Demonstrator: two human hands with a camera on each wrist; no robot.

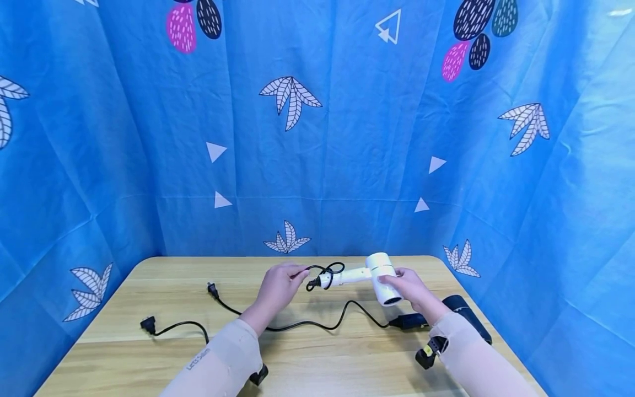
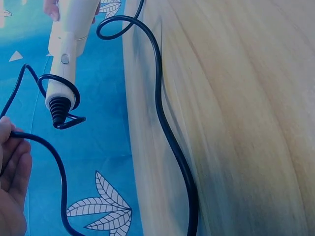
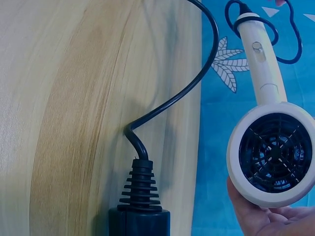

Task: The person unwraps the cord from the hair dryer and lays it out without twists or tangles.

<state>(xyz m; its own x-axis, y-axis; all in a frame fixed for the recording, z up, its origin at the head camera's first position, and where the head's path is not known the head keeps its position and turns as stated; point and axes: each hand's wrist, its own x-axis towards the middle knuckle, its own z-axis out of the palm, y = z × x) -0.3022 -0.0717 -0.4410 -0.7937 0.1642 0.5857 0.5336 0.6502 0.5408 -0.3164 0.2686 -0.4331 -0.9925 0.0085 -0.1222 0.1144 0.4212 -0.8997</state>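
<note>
My right hand (image 1: 410,288) grips a white hair dryer (image 1: 381,271) round its barrel, holding it above the table. The handle points left, and in the right wrist view its round dark grille (image 3: 275,153) faces the camera. A black cord (image 2: 62,182) comes out of the handle's end and loops around the handle. To the left, my left hand (image 1: 279,284) pinches that cord between thumb and fingers, a short way from the handle. The barrel partly hides the right fingers.
A black hair dryer (image 1: 468,315) lies at the table's right side, partly behind my right forearm. Its cord (image 1: 317,324) runs left across the wooden table (image 1: 347,369) to a plug (image 1: 212,289). Another plug (image 1: 148,324) lies further left. Blue patterned curtains (image 1: 322,165) surround the table.
</note>
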